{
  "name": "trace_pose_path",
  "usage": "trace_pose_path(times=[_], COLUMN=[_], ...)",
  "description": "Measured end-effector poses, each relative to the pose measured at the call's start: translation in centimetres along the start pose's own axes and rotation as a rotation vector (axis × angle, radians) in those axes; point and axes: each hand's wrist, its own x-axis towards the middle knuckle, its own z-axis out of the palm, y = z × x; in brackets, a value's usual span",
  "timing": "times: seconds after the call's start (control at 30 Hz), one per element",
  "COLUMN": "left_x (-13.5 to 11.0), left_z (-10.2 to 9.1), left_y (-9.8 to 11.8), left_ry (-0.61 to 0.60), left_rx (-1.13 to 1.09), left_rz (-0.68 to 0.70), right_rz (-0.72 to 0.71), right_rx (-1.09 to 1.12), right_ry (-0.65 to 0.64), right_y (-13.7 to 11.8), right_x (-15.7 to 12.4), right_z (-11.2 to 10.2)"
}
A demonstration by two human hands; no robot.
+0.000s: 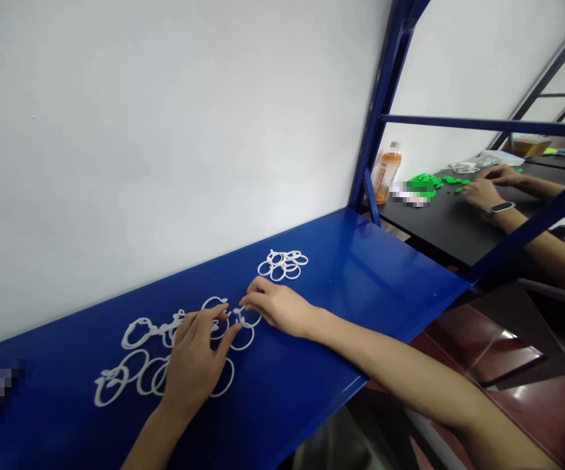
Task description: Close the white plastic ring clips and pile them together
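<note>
- A loose spread of thin white plastic rings (pixel 136 365), some overlapping, is laid flat at the left of the glossy blue metal shelf (pixel 361 261).
- The left hand (pixel 192 365) is rested on that spread, palm down and fingers splayed.
- A single ring (pixel 249 320) just beside those fingertips is pinched at its rim by the right hand (pixel 280 308), thumb and fingers drawn together.
- A small heap of rings (pixel 282 264) is seen behind the right hand, apart from the spread.
- As a judgement: overlapping neighbours could be dragged along with the pinched ring and slid off the slick front edge.
- The shelf is backed by a plain white wall (pixel 140 130) and bounded by a blue steel upright (pixel 385 85).
- Beyond, a black table (pixel 449 222) carries an orange drink bottle (pixel 387 171) and green pieces (pixel 427 179), worked by another person's hands (pixel 483 192).
</note>
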Motion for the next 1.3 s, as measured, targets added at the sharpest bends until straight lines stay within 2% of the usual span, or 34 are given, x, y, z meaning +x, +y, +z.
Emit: trace_pose_path(times=[0.1,0.2,0.3,0.47,0.87,1.1,1.2,1.3], left_x=[0.0,-0.1,-0.2,-0.5,-0.6,-0.6,-0.5,-0.3], left_z=[-0.1,-0.4,-0.4,0.1,0.3,0.2,0.0,-0.2], left_y=[0.5,0.9,1.2,1.3,1.2,1.3,1.5,1.8], left_ry=[-0.023,-0.076,-0.144,-0.209,-0.257,-0.248,-0.236,-0.183], left_rx=[-0.004,-0.027,-0.041,-0.028,-0.075,-0.075,-0.080,-0.079], left_rz=[0.061,0.150,0.186,0.184,0.159,0.172,0.171,0.173], right_rz=[0.180,0.352,0.468,0.588,0.608,0.586,0.527,0.393], right_rx=[-0.121,-0.237,-0.309,-0.407,-0.430,-0.425,-0.393,-0.290], right_ry=[0.100,0.147,0.150,0.093,0.105,0.172,0.239,0.286], right_y=[2.0,3.9,5.0,5.4,5.8,5.9,5.2,3.9], right_x=[0.2,0.0,-0.2,-0.2,-0.4,-0.4,-0.3,-0.1], right_z=[-0.9,-2.2,-3.1,-3.5,-3.4,-3.4,-3.6,-3.6])
